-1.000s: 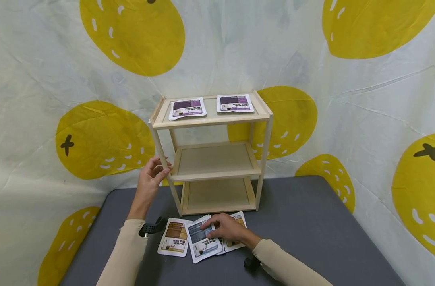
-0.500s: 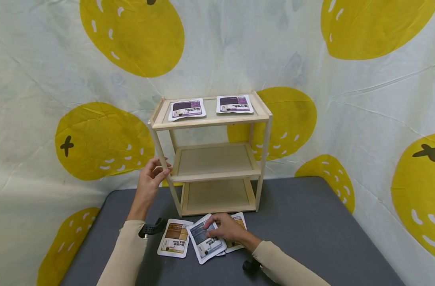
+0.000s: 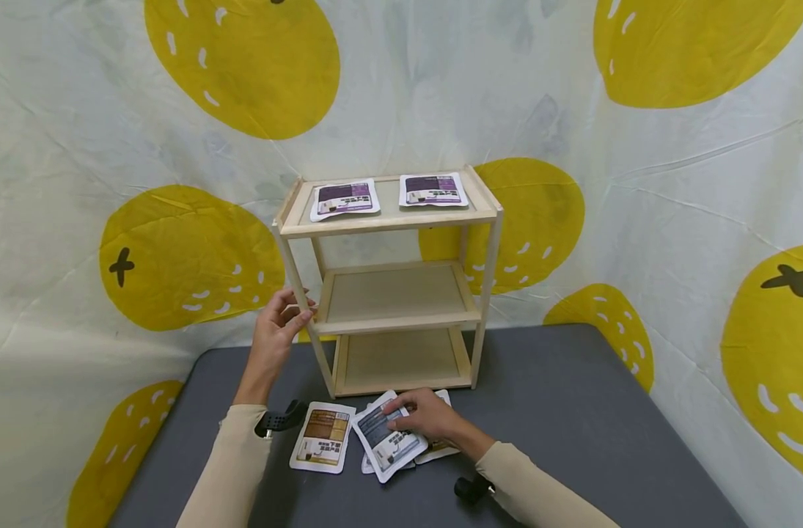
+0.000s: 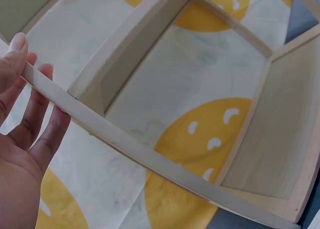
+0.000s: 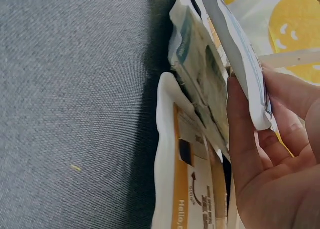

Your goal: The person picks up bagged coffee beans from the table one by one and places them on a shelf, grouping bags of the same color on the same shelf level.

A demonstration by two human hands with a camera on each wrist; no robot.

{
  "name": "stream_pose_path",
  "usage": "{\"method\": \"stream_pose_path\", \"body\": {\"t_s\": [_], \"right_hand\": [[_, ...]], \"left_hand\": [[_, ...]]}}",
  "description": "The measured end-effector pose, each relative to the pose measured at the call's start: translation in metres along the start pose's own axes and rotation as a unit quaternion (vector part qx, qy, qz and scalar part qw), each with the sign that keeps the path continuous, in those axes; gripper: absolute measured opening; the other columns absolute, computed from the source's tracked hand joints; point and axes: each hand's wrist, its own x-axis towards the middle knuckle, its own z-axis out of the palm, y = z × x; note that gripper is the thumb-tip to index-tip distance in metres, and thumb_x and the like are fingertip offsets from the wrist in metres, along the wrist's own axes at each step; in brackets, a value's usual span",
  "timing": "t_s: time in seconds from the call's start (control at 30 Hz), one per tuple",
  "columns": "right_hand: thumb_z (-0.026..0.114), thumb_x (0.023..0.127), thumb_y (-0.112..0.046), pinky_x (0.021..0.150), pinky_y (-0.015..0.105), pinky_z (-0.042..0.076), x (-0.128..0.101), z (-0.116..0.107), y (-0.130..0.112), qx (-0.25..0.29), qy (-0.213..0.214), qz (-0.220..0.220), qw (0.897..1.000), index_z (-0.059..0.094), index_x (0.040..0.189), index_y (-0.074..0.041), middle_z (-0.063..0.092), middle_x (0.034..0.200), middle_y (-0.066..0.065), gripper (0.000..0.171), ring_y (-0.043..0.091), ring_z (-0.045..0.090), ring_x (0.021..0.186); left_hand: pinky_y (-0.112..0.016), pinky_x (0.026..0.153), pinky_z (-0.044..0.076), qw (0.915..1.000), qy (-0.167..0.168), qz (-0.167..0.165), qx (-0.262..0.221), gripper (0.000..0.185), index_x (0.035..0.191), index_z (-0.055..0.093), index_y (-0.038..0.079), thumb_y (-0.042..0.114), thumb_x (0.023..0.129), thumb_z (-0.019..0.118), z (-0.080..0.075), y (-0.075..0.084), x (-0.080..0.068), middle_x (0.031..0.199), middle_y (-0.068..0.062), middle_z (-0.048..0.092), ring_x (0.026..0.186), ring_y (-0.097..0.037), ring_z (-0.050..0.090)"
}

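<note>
Head view: nearest, on the grey bench [image 3: 573, 411], a grey-printed sachet [image 3: 389, 436] is pinched at its far edge by the curled fingers [image 3: 408, 402] of the right hand [image 3: 430, 418], its near end tilted over another sachet and an orange-printed sachet [image 5: 192, 189] beneath, with a brown-printed sachet [image 3: 323, 437] lying flat just to the left. Farther back, the front left post of the wooden shelf unit [image 3: 394, 293] is touched by the nearly straight fingers [image 4: 37, 114] of the left hand [image 3: 279, 330], thumb in front. Two purple-printed sachets [image 3: 345, 198] are seen on the top shelf.
</note>
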Motion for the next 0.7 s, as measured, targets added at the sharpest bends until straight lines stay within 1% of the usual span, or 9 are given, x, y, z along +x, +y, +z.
{"method": "stream_pose_path", "body": {"t_s": [0.07, 0.2, 0.3, 0.43, 0.53, 0.63, 0.7], "right_hand": [[0.083, 0.085, -0.014, 0.080, 0.026, 0.050, -0.002, -0.002, -0.003, 0.015, 0.002, -0.002, 1.000, 0.079, 0.104, -0.011, 0.073, 0.111, 0.003, 0.020, 0.013, 0.061, 0.095], [0.080, 0.086, -0.007, 0.067, 0.023, 0.053, -0.005, -0.004, -0.008, 0.073, -0.004, -0.013, 0.997, 0.076, 0.108, -0.002, 0.071, 0.111, 0.012, 0.023, 0.012, 0.064, 0.082], [0.078, 0.087, -0.006, 0.066, 0.024, 0.055, -0.007, -0.007, -0.012, 0.104, -0.011, -0.017, 0.994, 0.074, 0.111, 0.001, 0.069, 0.111, 0.015, 0.025, 0.012, 0.065, 0.080], [0.078, 0.089, -0.012, 0.068, 0.025, 0.055, -0.010, -0.013, -0.017, 0.111, -0.020, -0.009, 0.994, 0.074, 0.114, -0.004, 0.069, 0.113, 0.012, 0.026, 0.012, 0.066, 0.081], [0.078, 0.090, -0.015, 0.066, 0.028, 0.057, -0.012, -0.019, -0.020, 0.120, -0.029, 0.001, 0.992, 0.073, 0.117, -0.008, 0.068, 0.113, 0.011, 0.028, 0.014, 0.068, 0.079], [0.077, 0.091, -0.018, 0.066, 0.028, 0.057, -0.015, -0.026, -0.023, 0.119, -0.034, 0.000, 0.992, 0.073, 0.119, -0.010, 0.068, 0.115, 0.010, 0.029, 0.015, 0.068, 0.080], [0.076, 0.092, -0.019, 0.068, 0.029, 0.056, -0.016, -0.032, -0.027, 0.110, -0.036, -0.008, 0.993, 0.072, 0.121, -0.010, 0.068, 0.118, 0.010, 0.030, 0.015, 0.067, 0.083]], "left_hand": [[-0.028, 0.087, 0.057, 1.0000, 0.000, 0.000, 0.000, 0.036, 0.131, 0.058, 0.003, 0.002, 0.096, 0.067, 0.000, 0.001, 0.000, 0.112, -0.021, 0.061, 0.104, -0.037, 0.066], [-0.029, 0.087, 0.057, 1.0000, -0.002, 0.000, 0.001, 0.036, 0.131, 0.058, 0.004, 0.002, 0.096, 0.067, 0.000, 0.001, 0.000, 0.113, -0.020, 0.061, 0.105, -0.037, 0.066], [-0.029, 0.087, 0.057, 1.0000, -0.003, -0.001, 0.004, 0.036, 0.131, 0.058, 0.004, 0.003, 0.097, 0.067, 0.000, 0.000, -0.001, 0.113, -0.021, 0.061, 0.105, -0.039, 0.065], [-0.029, 0.087, 0.057, 1.0000, -0.003, 0.001, 0.004, 0.036, 0.131, 0.058, 0.004, 0.003, 0.097, 0.067, 0.000, 0.000, -0.001, 0.114, -0.024, 0.060, 0.106, -0.042, 0.064], [-0.029, 0.087, 0.058, 1.0000, -0.002, 0.003, 0.002, 0.036, 0.131, 0.057, 0.003, 0.002, 0.096, 0.066, 0.000, 0.000, -0.001, 0.114, -0.028, 0.058, 0.105, -0.044, 0.063], [-0.029, 0.087, 0.058, 1.0000, -0.004, 0.002, 0.001, 0.036, 0.131, 0.057, 0.003, 0.002, 0.097, 0.066, 0.000, 0.000, -0.001, 0.115, -0.030, 0.057, 0.106, -0.045, 0.063], [-0.029, 0.088, 0.058, 1.0000, -0.004, 0.001, 0.001, 0.036, 0.132, 0.057, 0.003, 0.003, 0.097, 0.066, 0.000, 0.001, -0.001, 0.116, -0.031, 0.056, 0.106, -0.043, 0.064]]}}
